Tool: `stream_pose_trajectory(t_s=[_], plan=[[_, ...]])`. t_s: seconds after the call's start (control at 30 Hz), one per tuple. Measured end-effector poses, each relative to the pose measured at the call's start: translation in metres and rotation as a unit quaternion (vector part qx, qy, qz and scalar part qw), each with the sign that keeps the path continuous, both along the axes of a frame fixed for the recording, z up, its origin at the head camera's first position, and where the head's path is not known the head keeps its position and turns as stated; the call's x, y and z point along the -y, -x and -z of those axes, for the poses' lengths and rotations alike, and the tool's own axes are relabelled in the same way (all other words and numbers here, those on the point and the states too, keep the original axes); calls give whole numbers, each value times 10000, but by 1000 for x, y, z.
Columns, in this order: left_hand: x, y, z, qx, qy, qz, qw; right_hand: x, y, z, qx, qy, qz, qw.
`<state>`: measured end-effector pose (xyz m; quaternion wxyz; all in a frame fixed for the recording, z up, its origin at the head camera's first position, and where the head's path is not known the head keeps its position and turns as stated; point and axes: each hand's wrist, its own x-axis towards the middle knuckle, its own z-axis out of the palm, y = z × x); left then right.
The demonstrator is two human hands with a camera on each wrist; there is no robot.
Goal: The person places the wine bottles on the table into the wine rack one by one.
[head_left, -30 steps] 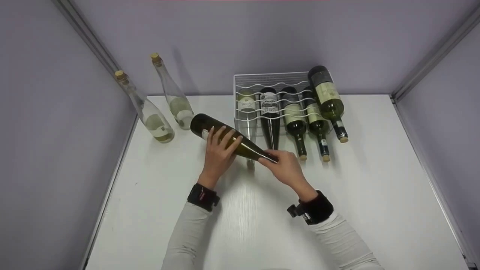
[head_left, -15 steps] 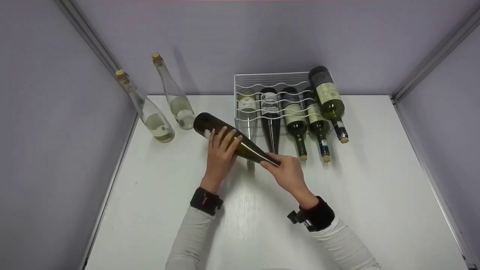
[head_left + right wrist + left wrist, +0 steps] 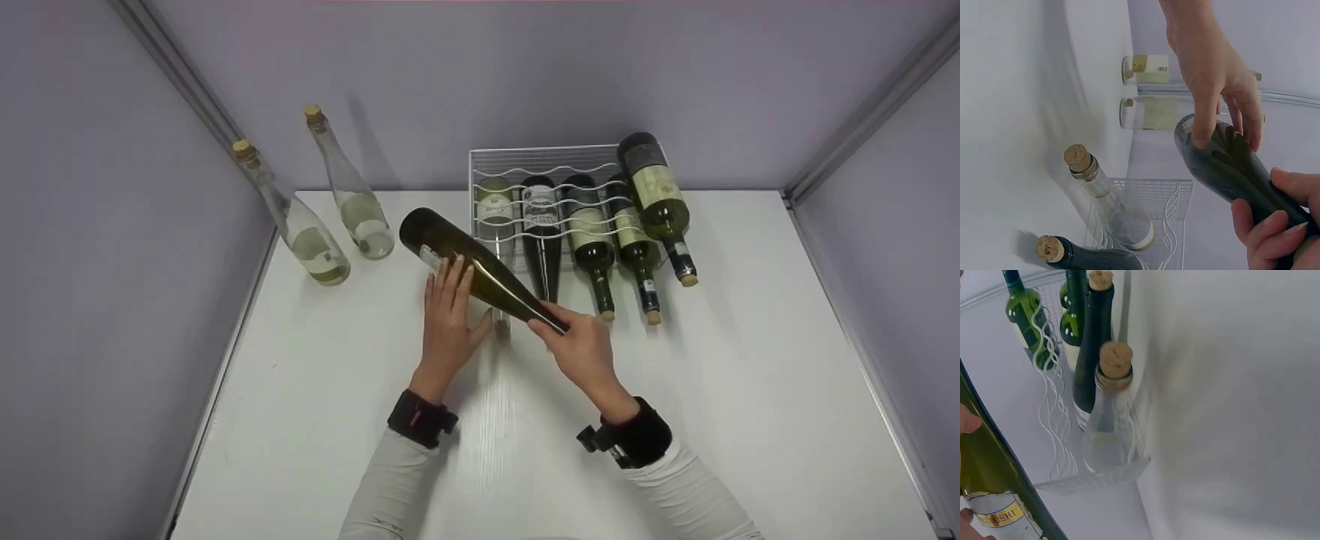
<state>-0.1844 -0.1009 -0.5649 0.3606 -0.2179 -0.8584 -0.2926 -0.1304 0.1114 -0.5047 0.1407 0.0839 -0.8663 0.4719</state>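
A dark green wine bottle (image 3: 499,277) is held slanting above the table, its base toward the upper left. My right hand (image 3: 586,352) grips it by the neck, thumb and fingers wrapped round, as the right wrist view confirms. Along the bottle's lower side, my left hand (image 3: 448,322) touches the body near the label with straight fingers, and its thumb stands away from the glass. Behind the bottle is a white wire rack (image 3: 471,195) with several bottles lying in it, including a clear one (image 3: 1123,214). The neck end of the held bottle is hidden in my right hand.
Two clear corked bottles, one nearer (image 3: 307,240) and one farther (image 3: 356,206), stand upright at the table's left. A green bottle (image 3: 654,187) lies higher at the rack's right end. Corked necks in the rack point toward me. Walls enclose the white table (image 3: 750,360).
The held bottle has shifted right, its base rising slightly. My left hand has moved right and loosened, its thumb now apart from the bottle. My right hand keeps the neck.
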Motion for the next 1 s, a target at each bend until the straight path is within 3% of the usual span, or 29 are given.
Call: stream_pose_trajectory(t_s=[0.13,0.27,0.4,0.53,0.67,1.0], plan=[[-8,-8,-1,209,-474,-86,9986,-3,0,1,-67,210,71,9997],[-15,-13,-3,495,-802,19,9955,-5,0,2,-101,330,158,9993],[-21,-19,-4,1058,-971,222,9894,-7,0,3,-128,370,271,9989],[-27,-25,-6,1683,-1118,390,9786,-10,0,4,-142,412,377,9983],[-33,-27,-10,2057,-1104,518,9710,-13,-1,4,-139,550,448,9974],[-46,-27,-17,2388,-717,961,9636,-18,2,5,-171,959,792,9921]])
